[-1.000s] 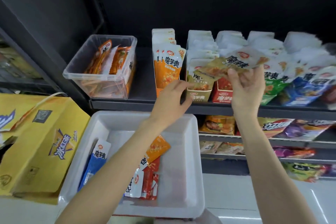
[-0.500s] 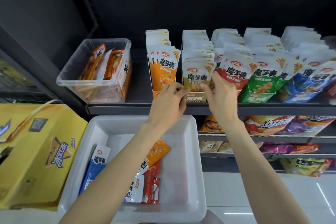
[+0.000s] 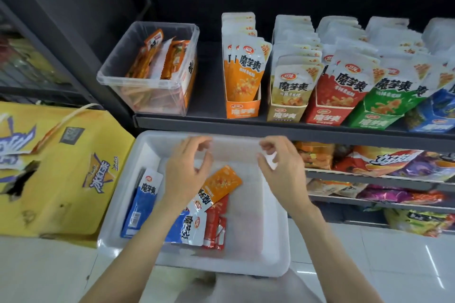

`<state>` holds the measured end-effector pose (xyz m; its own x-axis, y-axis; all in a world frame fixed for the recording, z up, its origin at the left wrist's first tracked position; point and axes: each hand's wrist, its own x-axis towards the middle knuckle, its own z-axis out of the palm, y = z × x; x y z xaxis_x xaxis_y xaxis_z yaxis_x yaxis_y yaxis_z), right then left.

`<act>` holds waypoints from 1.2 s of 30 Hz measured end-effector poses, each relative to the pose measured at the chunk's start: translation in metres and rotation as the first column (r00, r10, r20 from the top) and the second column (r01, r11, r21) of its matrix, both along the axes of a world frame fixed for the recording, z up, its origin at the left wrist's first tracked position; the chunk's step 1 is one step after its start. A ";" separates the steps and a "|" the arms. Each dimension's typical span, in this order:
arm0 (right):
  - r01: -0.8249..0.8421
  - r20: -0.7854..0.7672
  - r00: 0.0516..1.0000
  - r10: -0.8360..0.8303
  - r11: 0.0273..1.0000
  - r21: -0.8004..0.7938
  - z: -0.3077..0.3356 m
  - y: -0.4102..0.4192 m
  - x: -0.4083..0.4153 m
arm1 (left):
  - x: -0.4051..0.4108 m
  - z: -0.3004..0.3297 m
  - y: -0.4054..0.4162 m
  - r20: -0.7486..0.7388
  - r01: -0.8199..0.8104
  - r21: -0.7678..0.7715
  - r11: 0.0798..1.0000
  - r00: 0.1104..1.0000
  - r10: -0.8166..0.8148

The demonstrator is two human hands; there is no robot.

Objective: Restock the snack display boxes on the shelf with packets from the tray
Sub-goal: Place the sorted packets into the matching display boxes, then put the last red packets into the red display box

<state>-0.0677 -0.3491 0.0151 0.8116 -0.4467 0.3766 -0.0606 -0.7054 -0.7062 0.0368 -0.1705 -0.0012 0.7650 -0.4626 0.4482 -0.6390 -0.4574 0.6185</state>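
Hovering over the white plastic tray, both hands hold nothing. The left hand hangs above the packets with its fingers loosely curled and apart; the right hand hangs over the tray's bare right half, fingers likewise loosely bent around nothing.

In the tray, toward its left, lie a few flat foil packets: a blue-and-white packet against the left wall, another blue-and-white packet partly under the left forearm, a red packet beside it, and an orange packet just beyond the left hand's heel. They overlap, so how many there are is hard to say.

Left of the tray sits a yellow printed carton.

Farther off, on the dark shelf, stand the cardboard display boxes, left to right: orange box, tan box, red box, green box and, at the right edge, a blue box, all looking well filled. A clear plastic tub of orange sachets stands at the shelf's far left.

The next pick looks to be from the overlapped pile. The risk there is lifting two slick packets at once, or putting one in a box of another colour. The upright rows lean forward, so a packet pushed in hard could tip the front ones off the shelf.
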 end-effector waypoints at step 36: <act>0.029 0.111 0.993 -0.026 0.999 -0.033 0.089 0.008 0.068 | 0.055 0.124 -0.053 -0.229 -0.029 -0.491 0.871 0.969 -0.096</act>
